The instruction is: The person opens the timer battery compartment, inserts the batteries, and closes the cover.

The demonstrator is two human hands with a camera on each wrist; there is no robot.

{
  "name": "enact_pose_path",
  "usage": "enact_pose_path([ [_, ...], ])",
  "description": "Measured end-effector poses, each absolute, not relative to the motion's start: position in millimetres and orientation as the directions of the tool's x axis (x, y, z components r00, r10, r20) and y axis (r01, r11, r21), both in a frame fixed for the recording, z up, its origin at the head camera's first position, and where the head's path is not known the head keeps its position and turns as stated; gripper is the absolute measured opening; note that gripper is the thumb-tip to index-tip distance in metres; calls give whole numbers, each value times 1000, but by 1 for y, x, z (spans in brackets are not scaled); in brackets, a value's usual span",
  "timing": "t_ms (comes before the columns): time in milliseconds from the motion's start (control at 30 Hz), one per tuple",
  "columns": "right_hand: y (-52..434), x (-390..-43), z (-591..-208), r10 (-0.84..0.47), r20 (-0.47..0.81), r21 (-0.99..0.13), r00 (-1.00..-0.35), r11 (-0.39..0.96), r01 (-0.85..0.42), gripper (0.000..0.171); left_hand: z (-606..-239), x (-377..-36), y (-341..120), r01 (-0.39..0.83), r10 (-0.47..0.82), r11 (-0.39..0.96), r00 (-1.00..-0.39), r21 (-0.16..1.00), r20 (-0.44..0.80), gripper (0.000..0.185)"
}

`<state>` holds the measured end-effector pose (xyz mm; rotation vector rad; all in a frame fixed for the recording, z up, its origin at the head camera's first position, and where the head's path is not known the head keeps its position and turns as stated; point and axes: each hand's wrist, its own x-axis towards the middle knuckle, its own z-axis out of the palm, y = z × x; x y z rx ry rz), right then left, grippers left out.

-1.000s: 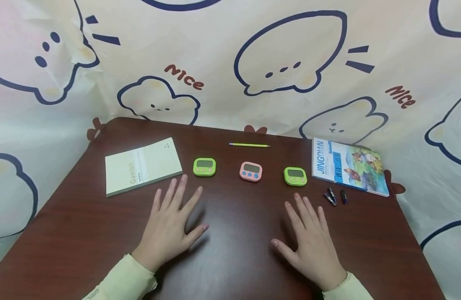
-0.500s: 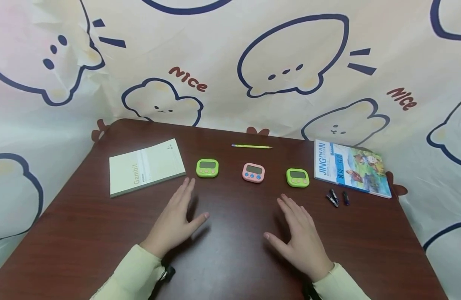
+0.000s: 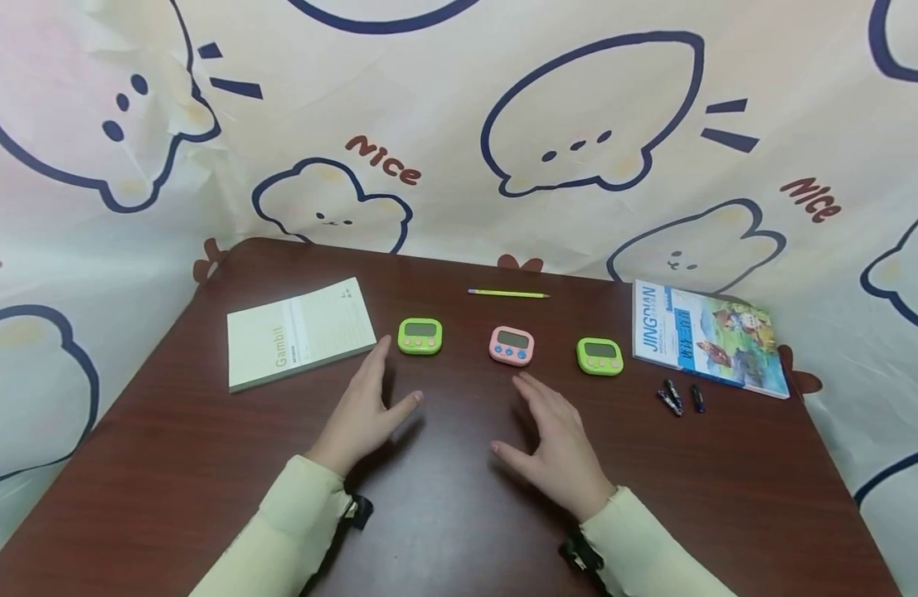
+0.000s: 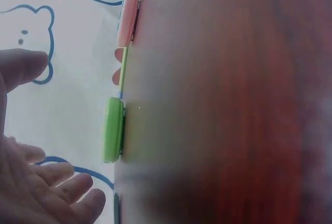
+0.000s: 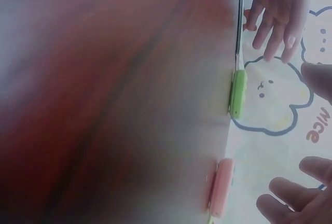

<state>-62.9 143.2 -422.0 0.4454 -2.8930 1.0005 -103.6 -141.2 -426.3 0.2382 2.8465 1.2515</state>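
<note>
My left hand (image 3: 365,419) hovers over the table with fingers extended and thumb apart, holding nothing. Its fingertips are near a green digital timer (image 3: 420,337) and the corner of a pale notebook (image 3: 300,336). Just in front of a pink digital timer (image 3: 512,346) is my right hand (image 3: 559,448), its fingers relaxed and its thumb spread, also holding nothing. The two palms face inward. A second green timer (image 3: 599,356) lies to the right of the pink one. In the left wrist view, the fingers (image 4: 67,182) are loosely bent beside the nearer green timer (image 4: 113,130).
Behind the timers lies a yellow-green pencil (image 3: 508,293). An illustrated book (image 3: 708,338) is at the back right, with several small dark pieces (image 3: 675,397) in front of it. A printed sheet (image 3: 444,124) stands behind the brown table (image 3: 444,522).
Both hands have turned from palms down with spread fingers to palms facing each other. The right hand has moved left, toward the pink timer. The head view has shifted slightly.
</note>
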Motion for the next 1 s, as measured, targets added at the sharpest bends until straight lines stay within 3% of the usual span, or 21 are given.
enact_pose_path([
  [433, 114, -106, -432, -181, -3, -744, -983, 657, -119, 79, -437, -123, -146, 62, 134, 617, -991, 785, -28, 86],
  [633, 98, -123, -435, -197, 10, -801, -980, 585, -126, 71, -436, -131, -143, 21, 109, 608, -992, 794, -57, 85],
  [1000, 64, -154, -433, -239, -74, -830, -968, 553, -73, 71, -437, -154, -140, 13, 81, 658, -995, 753, -53, 77],
])
